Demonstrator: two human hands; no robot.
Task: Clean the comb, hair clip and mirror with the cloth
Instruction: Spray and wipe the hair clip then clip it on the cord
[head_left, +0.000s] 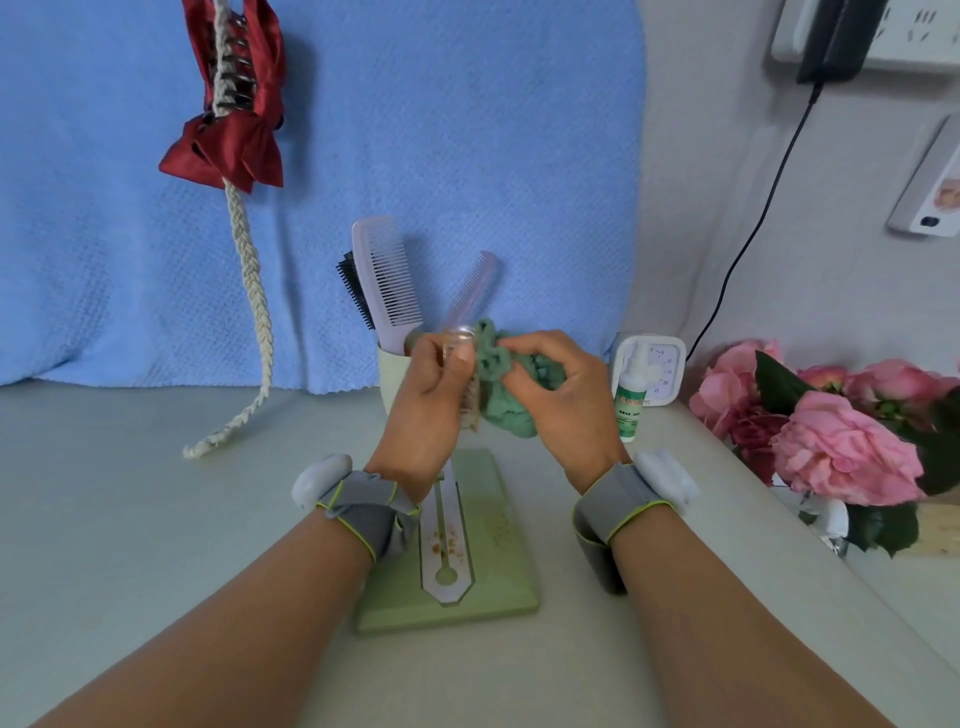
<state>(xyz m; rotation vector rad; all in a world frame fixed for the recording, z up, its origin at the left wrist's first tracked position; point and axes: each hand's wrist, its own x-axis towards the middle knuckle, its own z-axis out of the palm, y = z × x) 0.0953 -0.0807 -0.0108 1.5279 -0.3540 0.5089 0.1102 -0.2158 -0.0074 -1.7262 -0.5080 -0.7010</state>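
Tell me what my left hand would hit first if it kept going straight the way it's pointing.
Probably the pale cup standing just behind the left hand, though the gap between them is hard to judge from this view.

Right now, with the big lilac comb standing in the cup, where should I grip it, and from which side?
Pinch the lilac comb by its top end, from above, across its flat faces: it stands nearly upright in the cup, lower end hidden, teeth pointing right.
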